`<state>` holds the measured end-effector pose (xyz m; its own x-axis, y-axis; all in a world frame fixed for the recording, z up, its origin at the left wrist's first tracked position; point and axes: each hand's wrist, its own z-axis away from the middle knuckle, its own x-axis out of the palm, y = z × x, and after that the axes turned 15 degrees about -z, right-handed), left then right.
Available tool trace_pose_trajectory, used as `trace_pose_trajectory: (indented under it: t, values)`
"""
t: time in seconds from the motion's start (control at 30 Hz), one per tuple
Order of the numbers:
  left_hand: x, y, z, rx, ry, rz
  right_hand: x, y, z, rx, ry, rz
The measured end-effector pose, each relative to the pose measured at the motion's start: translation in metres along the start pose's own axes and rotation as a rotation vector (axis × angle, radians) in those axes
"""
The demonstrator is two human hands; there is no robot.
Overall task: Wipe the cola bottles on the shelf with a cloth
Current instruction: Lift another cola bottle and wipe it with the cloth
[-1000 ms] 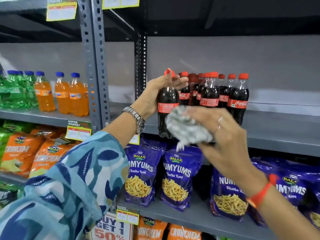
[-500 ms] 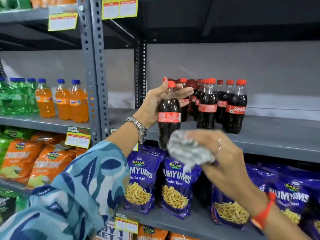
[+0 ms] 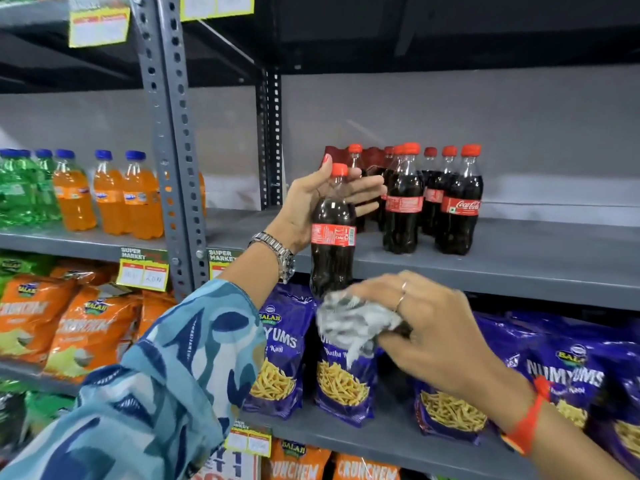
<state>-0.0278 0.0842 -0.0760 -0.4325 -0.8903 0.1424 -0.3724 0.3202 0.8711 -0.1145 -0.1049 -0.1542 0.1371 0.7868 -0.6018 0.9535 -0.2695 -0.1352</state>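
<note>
The left hand (image 3: 313,206) is gripping a cola bottle (image 3: 332,233) by its neck, thumb up beside the red cap and fingers curled behind, holding it upright off the shelf (image 3: 519,268) and in front of its edge. The right hand (image 3: 429,327), just below and right of it, is clutching a bunched grey cloth (image 3: 353,323) against the bottle's base. Beyond the left hand's fingers, the other cola bottles (image 3: 433,199) are standing clustered on the shelf. Under both hands, purple snack bags (image 3: 284,355) are standing in a row.
</note>
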Motion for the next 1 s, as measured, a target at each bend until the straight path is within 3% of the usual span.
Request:
trace_pose_trajectory:
  t: [0.07, 0.17, 0.27, 0.43, 0.53, 0.7, 1.0]
  values:
    - [0.002, -0.002, -0.003, -0.014, -0.004, -0.035, -0.011, 0.001, -0.015, -0.020, 0.144, -0.040]
    - [0.008, -0.001, -0.006, -0.030, -0.037, -0.127, -0.018, 0.007, -0.039, -0.013, 0.264, 0.117]
    - [0.010, 0.000, -0.011, -0.017, 0.009, -0.149, -0.009, 0.012, -0.040, 0.010, 0.149, 0.332]
    - [-0.005, 0.017, -0.018, 0.030, 0.130, -0.147, 0.013, 0.014, -0.007, -0.035, -0.217, 0.369]
    - [-0.009, 0.027, -0.023, 0.056, 0.226, -0.185, 0.006, 0.016, -0.020, -0.050, -0.134, 0.310]
    - [-0.013, 0.036, -0.032, 0.056, 0.248, -0.252, -0.007, 0.022, -0.058, -0.080, 0.052, 0.344]
    - [-0.026, 0.013, -0.051, 0.051, 0.213, -0.198, -0.007, 0.045, -0.073, -0.050, 0.060, 0.399]
